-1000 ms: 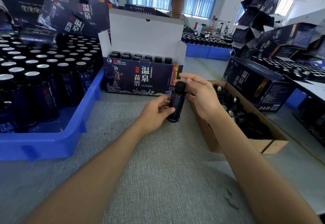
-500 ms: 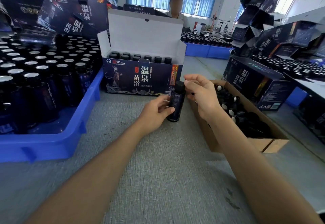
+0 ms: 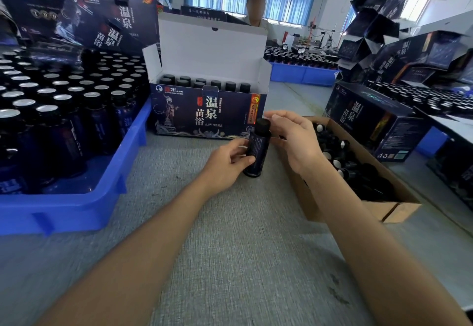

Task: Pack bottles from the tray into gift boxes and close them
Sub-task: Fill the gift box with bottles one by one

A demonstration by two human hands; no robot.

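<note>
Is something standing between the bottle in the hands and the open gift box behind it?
Nothing visible does. The bottle, held by the left hand, stands directly before the gift box; its lid is up, only its front wall must be cleared.

Apparently bare mat (image 3: 230, 249) between tray (image 3: 76, 210) and carton (image 3: 399, 209)

Dark capped bottle (image 3: 256, 150) stands upright before open gift box (image 3: 208, 114).
</note>
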